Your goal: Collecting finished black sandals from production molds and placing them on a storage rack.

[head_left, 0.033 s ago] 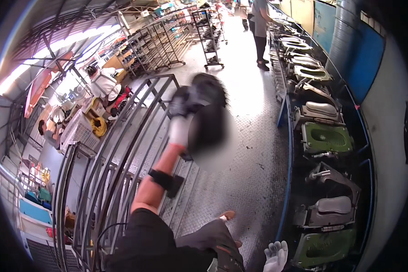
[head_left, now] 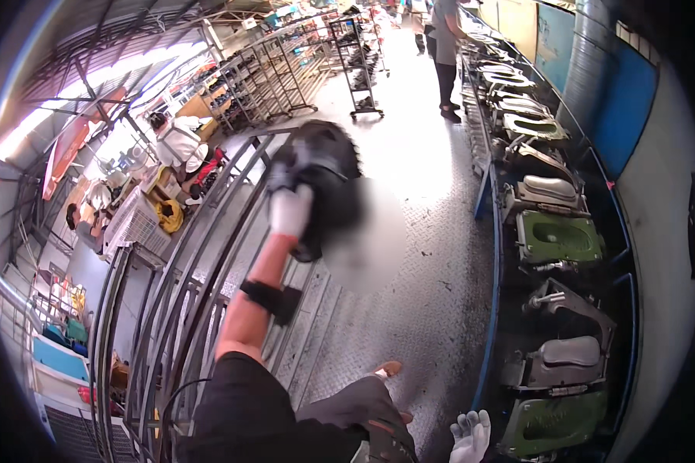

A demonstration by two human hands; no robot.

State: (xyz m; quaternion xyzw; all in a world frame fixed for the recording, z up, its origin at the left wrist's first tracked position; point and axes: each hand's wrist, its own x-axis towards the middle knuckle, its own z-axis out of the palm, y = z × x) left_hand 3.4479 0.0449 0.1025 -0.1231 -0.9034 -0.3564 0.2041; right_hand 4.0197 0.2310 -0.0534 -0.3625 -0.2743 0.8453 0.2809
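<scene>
My left hand [head_left: 289, 207], in a pale glove with dark fingers, is stretched forward and closed on a black shoe [head_left: 328, 158]. The shoe has a ridged, treaded edge. Motion smears it, and a grey blurred patch covers part of its right side, so I cannot tell whether it is one shoe or a pair. It is held over the upper end of a dark metal rack [head_left: 208, 285]. At the lower right, my right hand [head_left: 471, 436], also gloved, is held up with fingers apart and nothing in them, beside the nearest green mould [head_left: 556, 423].
A line of metal moulds [head_left: 561, 235], some green, runs along the right behind a blue rail [head_left: 487, 332]. One person [head_left: 445, 54] stands at its far end; another [head_left: 179, 143] sits at the left. A wheeled shoe rack [head_left: 357, 69] stands ahead on the patterned metal floor [head_left: 417, 309].
My left hand and the black shoe have moved left, nearer the metal rack, and the shoe has turned. My right hand stays about where it was.
</scene>
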